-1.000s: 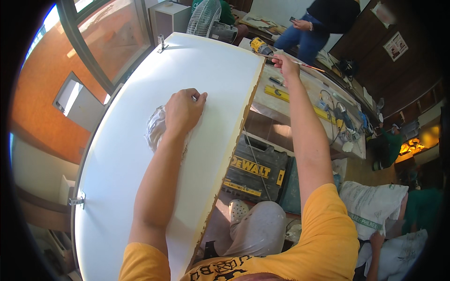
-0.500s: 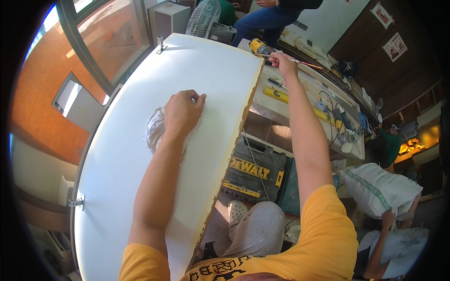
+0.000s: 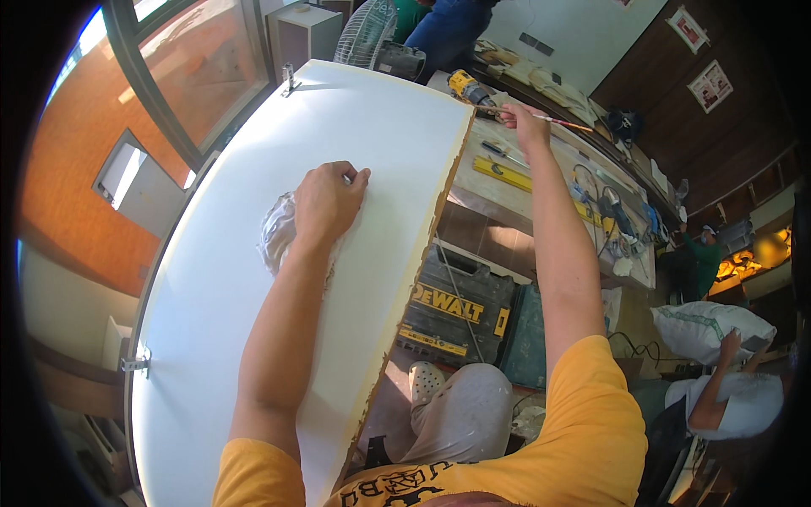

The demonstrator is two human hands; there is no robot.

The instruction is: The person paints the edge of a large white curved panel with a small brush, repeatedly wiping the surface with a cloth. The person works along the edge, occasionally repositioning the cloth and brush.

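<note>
A white door panel (image 3: 211, 253) with a ragged, yellowish right edge lies in front of me. My left hand (image 3: 328, 201) rests on it with curled fingers; whatever they may hold is hidden. A crumpled white rag (image 3: 277, 232) lies partly under that hand and wrist. My right hand (image 3: 525, 127) is closed round a thin, red-handled paintbrush (image 3: 564, 124), just beyond the panel's far right corner. The brush's other end points left toward that corner, beside a yellow-and-black power drill (image 3: 465, 85).
Metal hinges (image 3: 289, 80) stick out from the panel's left edge. To the right, a workbench (image 3: 507, 198) carries a yellow spirit level (image 3: 502, 172) and corded tools. Below it sits a black tool case (image 3: 456, 308). A fan (image 3: 367, 34) stands behind; a person at right handles a white sack (image 3: 714, 329).
My right hand has shifted slightly right and nearer with the brush. My left hand stays put. At right, the person and the sack have moved; the blue-trousered person behind has shifted left.
</note>
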